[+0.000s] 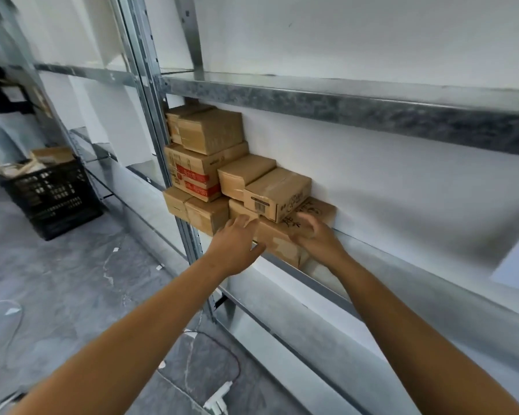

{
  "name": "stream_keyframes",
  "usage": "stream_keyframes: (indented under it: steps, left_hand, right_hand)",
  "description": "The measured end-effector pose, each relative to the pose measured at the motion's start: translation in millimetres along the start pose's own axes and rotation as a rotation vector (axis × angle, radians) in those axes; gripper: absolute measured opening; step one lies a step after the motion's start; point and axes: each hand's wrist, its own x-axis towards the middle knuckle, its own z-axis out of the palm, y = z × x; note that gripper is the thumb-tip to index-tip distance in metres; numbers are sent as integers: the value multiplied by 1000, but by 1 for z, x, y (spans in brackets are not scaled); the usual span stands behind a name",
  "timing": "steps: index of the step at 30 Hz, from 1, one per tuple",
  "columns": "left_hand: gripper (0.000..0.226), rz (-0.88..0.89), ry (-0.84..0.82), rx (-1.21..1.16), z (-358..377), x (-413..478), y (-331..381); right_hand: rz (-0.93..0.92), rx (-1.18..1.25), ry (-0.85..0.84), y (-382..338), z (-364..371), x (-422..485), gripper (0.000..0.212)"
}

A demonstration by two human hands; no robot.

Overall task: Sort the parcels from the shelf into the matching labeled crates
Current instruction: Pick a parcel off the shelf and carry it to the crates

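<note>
both arms are out in front, reaching into the grey metal shelf rack (pixel 342 100). the target looks like the long low brown cardboard box with dark handwriting on top (pixel 279 244), lying at the bottom of the pile on the shelf board, its near end right at the front edge. the left hand (pixel 237 241) is at that box's left corner, fingers straight and spread, thumb against the front face: a wide, flat touch, no clasp. the right hand (pixel 315 238) is over the right end of the top, fingers loosely curved and gripping nothing; whether they touch the cardboard, i cannot tell.

on top of the low box sits a brown carton with a barcode (pixel 277 194), with a smaller plain box (pixel 243 175) just beside it. left of those, a carton with red printed bands (pixel 198 175) carries a taped brown box (pixel 210 130) and rests on two small cartons (pixel 204 214). far left, on the grey floor, stands a black slotted plastic crate (pixel 54 196) with cardboard parcels inside.
</note>
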Motion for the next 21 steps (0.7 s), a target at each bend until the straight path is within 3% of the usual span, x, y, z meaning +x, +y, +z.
stream_keyframes:
  steps: [4,11,16,21]
  left_hand:
    - [58,51,-39,20,1,30,-15]
    - [51,93,-62,-73,6,113,-45]
    - [45,132,-171,-140,5,164,-50]
    - [39,112,-159,-217,14,190,-48]
  right_hand:
    - [92,137,-21,0,10,46,57]
    - [94,-4,62,-3,18,103,59]
    - [144,24,99,-6,30,112,46]
    - [201,74,206,-4,33,125,32]
